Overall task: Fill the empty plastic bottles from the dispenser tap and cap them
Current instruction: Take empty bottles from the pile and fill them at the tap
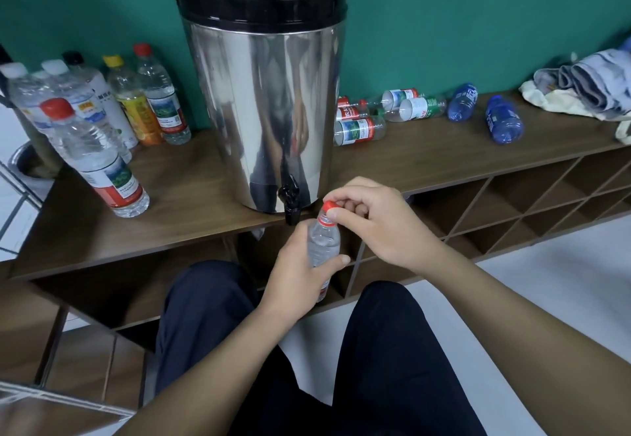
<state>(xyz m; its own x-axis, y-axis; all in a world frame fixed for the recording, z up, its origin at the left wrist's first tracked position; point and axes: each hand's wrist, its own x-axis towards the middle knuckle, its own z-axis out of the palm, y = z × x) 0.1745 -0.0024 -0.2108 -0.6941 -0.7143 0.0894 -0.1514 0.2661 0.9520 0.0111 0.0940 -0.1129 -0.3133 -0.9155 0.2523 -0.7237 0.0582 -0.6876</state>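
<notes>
Bottle (323, 242): held just below the tap (291, 200), at about 5 o'clock from it, in front of the surface (191, 217) edge.
Axis: near upright, red cap (330, 206) end tipped slightly toward 1 o'clock.
Left hand (300, 270): wrapped round the bottle's middle.
Right hand (379, 220): fingertips pinching the cap.
Handling: thin clear plastic, likely dents if squeezed; water inside probably adds weight; the middle looks the steadiest place to hold.
Dispenser (261, 87): at 12 o'clock.
</notes>
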